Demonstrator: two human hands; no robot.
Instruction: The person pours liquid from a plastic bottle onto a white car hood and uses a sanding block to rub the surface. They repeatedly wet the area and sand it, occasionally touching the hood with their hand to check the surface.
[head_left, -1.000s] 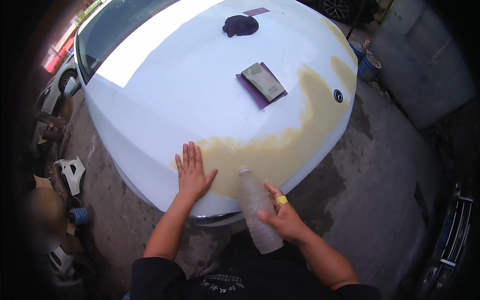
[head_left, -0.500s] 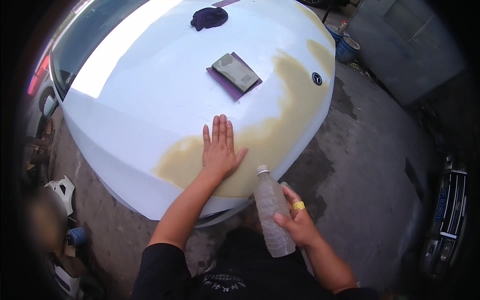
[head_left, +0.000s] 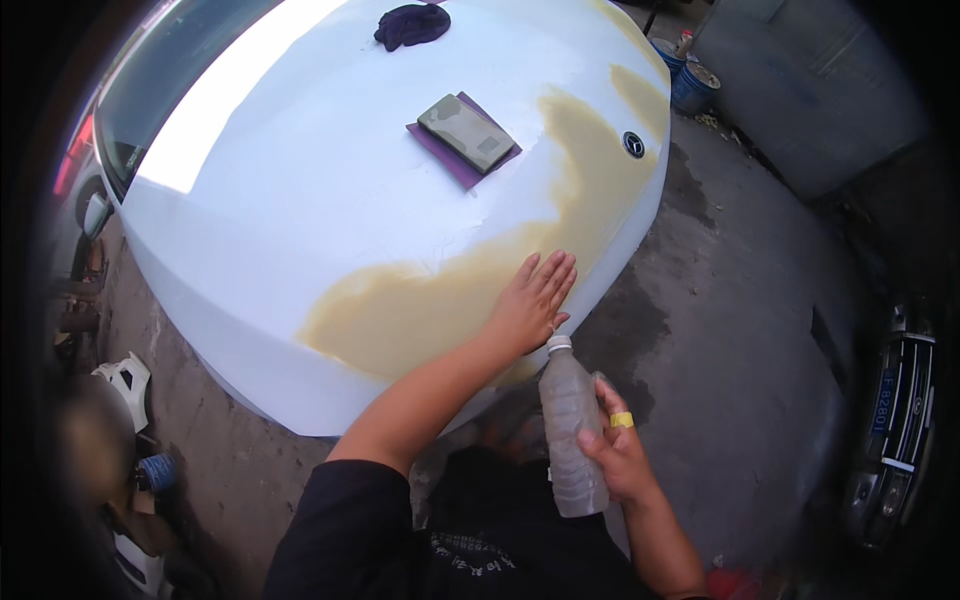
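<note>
Bottle (head_left: 572, 425): near front edge of car hood (head_left: 260, 230), your right hand (head_left: 615, 455) wrapped round it.
Left hand (head_left: 540, 296): your fingers are stretched, over tan patch (head_left: 400, 310) (touching or not, I cannot tell).
Hood: 1 grey-green block (head_left: 465, 132) on purple sheet (head_left: 446, 156), 1 dark cloth (head_left: 412, 27).

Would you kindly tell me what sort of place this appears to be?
Probably a car body repair workshop: the white car hood bears irregular tan patches, a flat block lies on a purple sheet upon it, and blue buckets stand nearby.
</note>
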